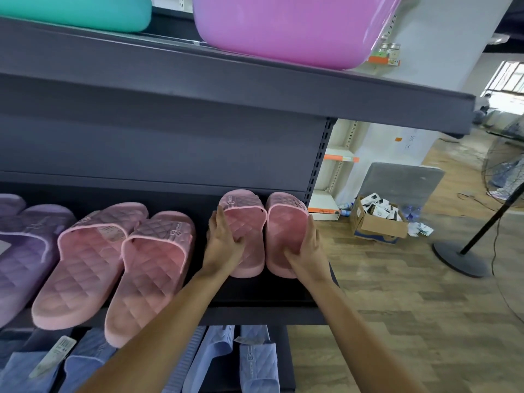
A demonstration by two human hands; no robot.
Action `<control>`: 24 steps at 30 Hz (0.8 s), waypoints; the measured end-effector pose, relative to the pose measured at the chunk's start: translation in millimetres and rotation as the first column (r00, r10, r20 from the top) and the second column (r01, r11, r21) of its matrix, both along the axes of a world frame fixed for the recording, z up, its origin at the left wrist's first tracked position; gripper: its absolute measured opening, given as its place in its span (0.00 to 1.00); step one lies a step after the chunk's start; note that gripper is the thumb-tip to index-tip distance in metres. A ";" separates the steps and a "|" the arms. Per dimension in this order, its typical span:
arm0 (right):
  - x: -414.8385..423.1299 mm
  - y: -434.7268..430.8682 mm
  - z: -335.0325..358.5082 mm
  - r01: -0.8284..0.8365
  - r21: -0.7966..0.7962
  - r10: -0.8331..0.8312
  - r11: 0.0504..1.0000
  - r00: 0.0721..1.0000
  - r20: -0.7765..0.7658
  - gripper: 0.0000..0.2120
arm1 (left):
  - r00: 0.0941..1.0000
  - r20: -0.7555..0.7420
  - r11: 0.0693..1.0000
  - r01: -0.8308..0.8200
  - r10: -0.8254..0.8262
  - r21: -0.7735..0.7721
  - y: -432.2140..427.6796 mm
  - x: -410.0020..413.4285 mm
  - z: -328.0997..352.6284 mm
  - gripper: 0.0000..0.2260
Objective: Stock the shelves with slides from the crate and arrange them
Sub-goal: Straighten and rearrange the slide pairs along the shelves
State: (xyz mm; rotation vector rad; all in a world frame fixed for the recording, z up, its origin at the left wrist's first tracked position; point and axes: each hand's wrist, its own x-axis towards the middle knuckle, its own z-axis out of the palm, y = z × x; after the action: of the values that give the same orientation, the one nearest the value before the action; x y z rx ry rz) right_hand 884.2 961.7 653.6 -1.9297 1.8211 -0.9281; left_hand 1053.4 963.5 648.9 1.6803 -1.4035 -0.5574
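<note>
- L hand (225,242) is on the outer left edge of the left pink slide (249,222): fingers along the side, thumb over the footbed, so it's gripping that edge.
- R hand (307,248) mirrors it on the right pink slide (283,222), thumb on the footbed and fingers down the outer side.
- The pair sits at the right end of the middle shelf (255,313). They touch side by side, toes twd the back panel, heels twd the front lip.
- Key bit imo: long axes run front-to-back and each hand has its own outer flank, so a squeeze or a push back would keep them parallel.
- The other pink pair (113,265) to the left lies angled, w/ a gap between. Prob needs straightening next.
</note>
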 end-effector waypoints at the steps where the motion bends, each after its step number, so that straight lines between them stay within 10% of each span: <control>1: -1.9 5.5 2.5 -0.023 -0.029 0.021 0.999 0.997 -0.078 0.42 | 0.997 0.070 0.999 0.018 -0.015 -0.044 5.0 1.2 1.9 0.34; 9: 8.6 36.4 13.6 -0.258 -0.165 0.208 0.952 0.940 -0.270 0.37 | 0.957 0.254 0.950 0.206 -0.144 -0.235 63.9 28.5 36.5 0.21; 24: 118.4 66.3 21.4 -0.505 -0.146 0.446 0.851 0.840 -0.308 0.33 | 0.887 0.419 0.981 -0.181 0.192 -0.068 136.4 160.8 30.0 0.27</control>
State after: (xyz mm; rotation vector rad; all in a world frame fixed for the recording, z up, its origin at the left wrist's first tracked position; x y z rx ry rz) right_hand 1002.6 1027.9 675.0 -2.5937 1.2741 -0.7503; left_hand 1214.2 1099.8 678.9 1.9680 -1.5134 -0.0582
